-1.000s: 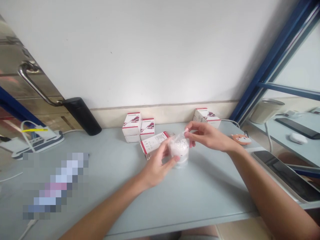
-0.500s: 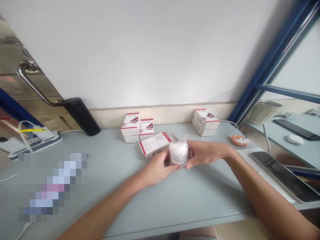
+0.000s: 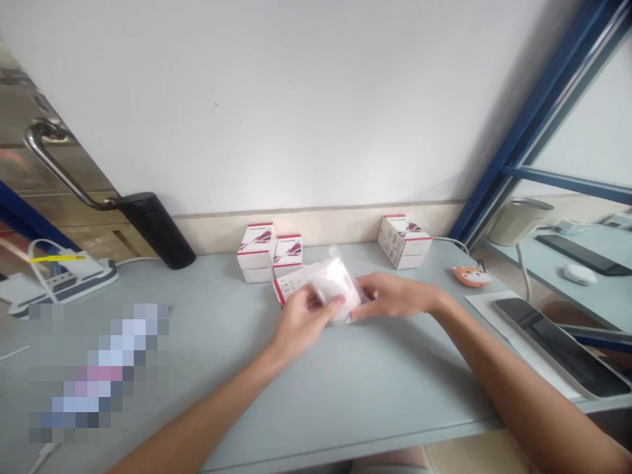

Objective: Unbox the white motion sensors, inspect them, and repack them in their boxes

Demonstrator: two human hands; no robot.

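A white item in a clear plastic bag (image 3: 336, 280) is held up over the middle of the desk; its exact kind is hard to make out. My left hand (image 3: 303, 322) grips its left side, thumb across the front. On the right side, my right hand (image 3: 388, 296) pinches the bag's edge with fingers and thumb. Partly covered by the bag and my left hand, a white and red carton (image 3: 289, 283) lies on its side. Just behind it stand small white and red cartons (image 3: 257, 250), with another carton (image 3: 288, 253) beside them.
More cartons (image 3: 405, 242) stand at the back right. An orange animal-face pouch (image 3: 473, 275) and a dark phone-like device (image 3: 557, 342) lie on the right. At left are a black cylinder (image 3: 158, 230), a power strip (image 3: 64, 286) and a blurred-out object (image 3: 103, 368). A mirror borders the right.
The bagged white item has been turned and tilted, so a flat, shiny face of the bag now shows. My left thumb has moved onto its front. Both hands keep hold.
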